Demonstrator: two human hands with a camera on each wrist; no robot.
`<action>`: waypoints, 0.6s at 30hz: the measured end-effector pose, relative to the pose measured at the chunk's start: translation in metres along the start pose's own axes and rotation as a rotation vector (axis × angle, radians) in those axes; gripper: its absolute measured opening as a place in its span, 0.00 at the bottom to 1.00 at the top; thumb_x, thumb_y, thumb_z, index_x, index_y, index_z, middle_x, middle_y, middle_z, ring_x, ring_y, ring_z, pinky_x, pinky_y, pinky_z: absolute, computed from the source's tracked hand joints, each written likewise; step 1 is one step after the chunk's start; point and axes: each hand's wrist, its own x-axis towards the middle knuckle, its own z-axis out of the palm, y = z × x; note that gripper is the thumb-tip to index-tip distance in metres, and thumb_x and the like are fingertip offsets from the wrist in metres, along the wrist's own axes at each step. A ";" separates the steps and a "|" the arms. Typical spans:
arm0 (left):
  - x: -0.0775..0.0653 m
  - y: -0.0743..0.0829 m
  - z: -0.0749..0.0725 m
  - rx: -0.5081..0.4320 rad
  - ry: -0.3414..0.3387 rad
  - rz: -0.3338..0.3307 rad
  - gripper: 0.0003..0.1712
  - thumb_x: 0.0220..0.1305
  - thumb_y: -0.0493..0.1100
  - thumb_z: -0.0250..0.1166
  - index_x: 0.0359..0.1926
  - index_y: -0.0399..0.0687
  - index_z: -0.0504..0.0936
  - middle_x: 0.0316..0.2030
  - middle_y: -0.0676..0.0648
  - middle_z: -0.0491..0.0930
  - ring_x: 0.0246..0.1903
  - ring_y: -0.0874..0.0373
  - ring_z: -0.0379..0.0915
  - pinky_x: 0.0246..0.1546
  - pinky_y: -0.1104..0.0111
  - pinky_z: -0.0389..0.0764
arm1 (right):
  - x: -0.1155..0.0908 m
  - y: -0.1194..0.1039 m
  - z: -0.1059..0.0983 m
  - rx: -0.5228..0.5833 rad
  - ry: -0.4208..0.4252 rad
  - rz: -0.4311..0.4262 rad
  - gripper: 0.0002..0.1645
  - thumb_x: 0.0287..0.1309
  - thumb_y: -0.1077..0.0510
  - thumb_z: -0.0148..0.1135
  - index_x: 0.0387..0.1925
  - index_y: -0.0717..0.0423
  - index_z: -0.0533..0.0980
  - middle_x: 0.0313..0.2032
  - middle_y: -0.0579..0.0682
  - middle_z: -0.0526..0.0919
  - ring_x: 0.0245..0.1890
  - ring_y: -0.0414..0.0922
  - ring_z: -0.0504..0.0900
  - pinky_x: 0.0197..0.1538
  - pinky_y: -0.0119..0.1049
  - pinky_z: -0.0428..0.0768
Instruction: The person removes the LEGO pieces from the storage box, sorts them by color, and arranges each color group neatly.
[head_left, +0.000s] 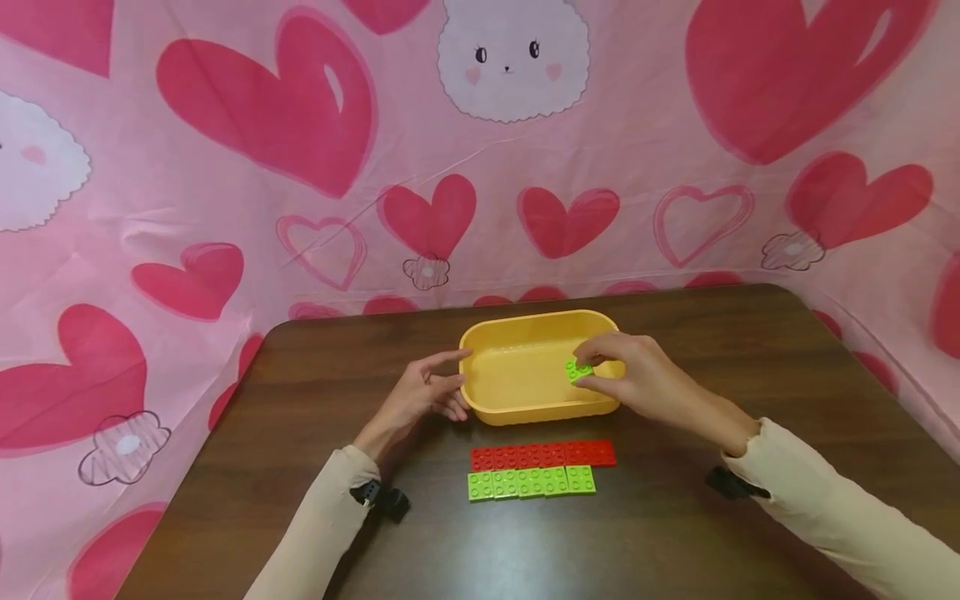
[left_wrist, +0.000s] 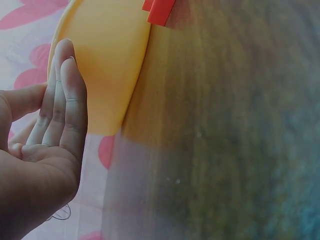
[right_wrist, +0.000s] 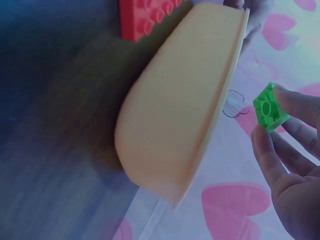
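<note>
Between thumb and fingers, my right hand pinches a bright green building block over the right part of a yellow plastic tub. The right wrist view shows the hollow underside of this green block, held above the tub's rim. At the tub's left end is my left hand, its fingers extended against the rim and outer wall; in the left wrist view the fingers look mostly straight. No blocks show inside the visible part of the tub.
In front of the tub, a row of red building blocks lies on the dark wooden table. Nearer to me, a row of green blocks runs alongside it. A pink cloth with hearts hangs behind the table.
</note>
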 end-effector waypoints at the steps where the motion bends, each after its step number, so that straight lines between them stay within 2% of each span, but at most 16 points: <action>1: 0.000 0.000 0.000 0.002 -0.001 0.001 0.29 0.71 0.38 0.62 0.71 0.44 0.68 0.25 0.41 0.85 0.23 0.51 0.84 0.29 0.61 0.86 | -0.005 -0.001 -0.001 -0.003 -0.003 0.003 0.16 0.45 0.63 0.80 0.37 0.50 0.82 0.40 0.42 0.85 0.39 0.38 0.84 0.47 0.40 0.84; 7: -0.001 0.001 0.001 0.007 -0.002 0.002 0.29 0.72 0.37 0.60 0.71 0.41 0.66 0.25 0.42 0.85 0.23 0.52 0.84 0.29 0.62 0.86 | -0.034 -0.009 -0.004 -0.021 0.014 -0.030 0.18 0.43 0.65 0.80 0.36 0.48 0.81 0.43 0.45 0.86 0.41 0.40 0.85 0.44 0.38 0.85; 12: 0.000 0.001 0.001 0.005 0.004 0.000 0.29 0.71 0.37 0.61 0.71 0.42 0.67 0.25 0.41 0.85 0.23 0.51 0.84 0.28 0.62 0.86 | -0.056 -0.011 0.001 -0.029 0.049 -0.122 0.22 0.38 0.68 0.81 0.36 0.49 0.81 0.42 0.45 0.86 0.40 0.41 0.85 0.50 0.21 0.77; 14: 0.000 0.000 0.001 0.008 0.009 -0.005 0.29 0.71 0.38 0.61 0.71 0.43 0.67 0.26 0.41 0.85 0.23 0.51 0.84 0.28 0.62 0.86 | -0.064 -0.012 0.005 -0.037 0.046 -0.125 0.23 0.37 0.68 0.81 0.36 0.48 0.81 0.41 0.43 0.85 0.41 0.39 0.83 0.52 0.16 0.73; 18: 0.000 -0.001 0.002 0.017 0.020 -0.008 0.28 0.71 0.39 0.62 0.70 0.45 0.69 0.26 0.40 0.85 0.23 0.50 0.84 0.29 0.61 0.86 | -0.079 -0.013 0.012 -0.069 0.026 -0.111 0.23 0.37 0.65 0.82 0.35 0.46 0.80 0.41 0.40 0.82 0.42 0.37 0.79 0.50 0.15 0.72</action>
